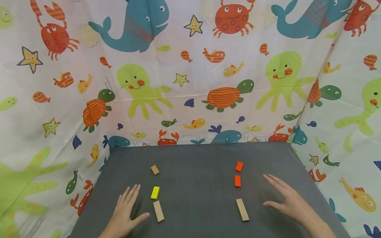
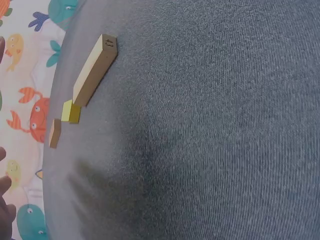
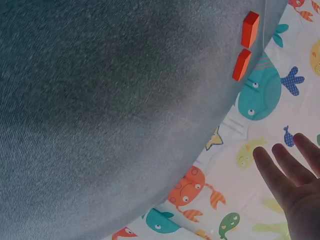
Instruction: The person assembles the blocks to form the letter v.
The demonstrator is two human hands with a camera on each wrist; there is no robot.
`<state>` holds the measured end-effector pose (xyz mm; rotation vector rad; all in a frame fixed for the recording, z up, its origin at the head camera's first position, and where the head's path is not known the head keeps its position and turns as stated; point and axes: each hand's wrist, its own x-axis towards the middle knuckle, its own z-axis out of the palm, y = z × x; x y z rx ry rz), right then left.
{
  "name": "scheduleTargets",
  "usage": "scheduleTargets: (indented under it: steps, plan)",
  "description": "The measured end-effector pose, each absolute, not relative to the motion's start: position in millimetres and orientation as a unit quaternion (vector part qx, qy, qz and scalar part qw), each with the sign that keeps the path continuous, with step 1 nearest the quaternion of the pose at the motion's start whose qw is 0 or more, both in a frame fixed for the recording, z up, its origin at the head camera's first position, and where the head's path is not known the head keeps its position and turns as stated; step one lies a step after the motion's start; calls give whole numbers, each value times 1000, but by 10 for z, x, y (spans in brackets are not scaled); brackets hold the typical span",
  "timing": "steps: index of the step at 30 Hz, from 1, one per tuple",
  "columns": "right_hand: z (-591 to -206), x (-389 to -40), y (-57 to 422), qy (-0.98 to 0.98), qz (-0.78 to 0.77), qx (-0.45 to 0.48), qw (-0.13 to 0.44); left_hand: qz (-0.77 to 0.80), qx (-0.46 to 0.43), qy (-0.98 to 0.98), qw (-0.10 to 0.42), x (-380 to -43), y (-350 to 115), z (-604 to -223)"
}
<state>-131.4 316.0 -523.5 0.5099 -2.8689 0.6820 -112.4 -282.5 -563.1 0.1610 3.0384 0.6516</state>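
My left hand [image 1: 123,211] is spread, thumb out, fingers extended, with nothing in it; my right hand [image 1: 287,201] is equally bare, its thumb well apart from its fingers. Both seem to hover over the dark grey cloth-covered table [image 1: 196,195].

Nearest my left are a long pale wooden block [image 1: 158,211], a bright yellow rectangular block [image 1: 155,192] just beyond it, and a small tan wooden block [image 1: 155,170] farthest off; I cannot tell whether the first two touch. Inward of my right lies another long pale wooden block [image 1: 242,209], and beyond that two small orange-red rectangular blocks, the nearer [image 1: 237,181] and the farther [image 1: 239,166], with a slight gap between them.

I judge this a poised stage, no block gripped. Picking one up would call for bringing a hand inward, lowering it, and narrowing thumb and fingers around the block's sides.
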Motion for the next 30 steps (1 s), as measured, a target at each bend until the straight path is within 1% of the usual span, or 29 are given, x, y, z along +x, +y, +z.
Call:
scheduleTargets:
  steps: [3, 6, 9, 13, 18, 24, 30]
  plan:
    - [-5222, -1328, 3127, -954, 232, 174, 79, 226, 52, 973, 12, -1123, -2813, -5659]
    - [-5217, -1348, 3066, -952, 241, 174, 71, 237, 50, 970, 9, -1101, -2817, -5673]
    - [-5263, -1362, 2988, -947, 248, 185, 84, 238, 50, 970, 6, -1079, -2825, -5675]
    - [-5317, -1363, 2941, -942, 246, 198, 115, 242, 61, 968, -4, -1086, -2789, -5688]
    - [-5307, -1356, 2946, -944, 255, 183, 99, 248, 64, 967, -7, -1111, -2729, -5718]
    - [-5319, -1343, 2929, -947, 266, 165, 73, 257, 53, 965, 20, -1130, -2672, -5724]
    - [-5371, -1362, 2898, -947, 273, 152, 71, 273, 35, 960, 41, -1154, -2605, -5708]
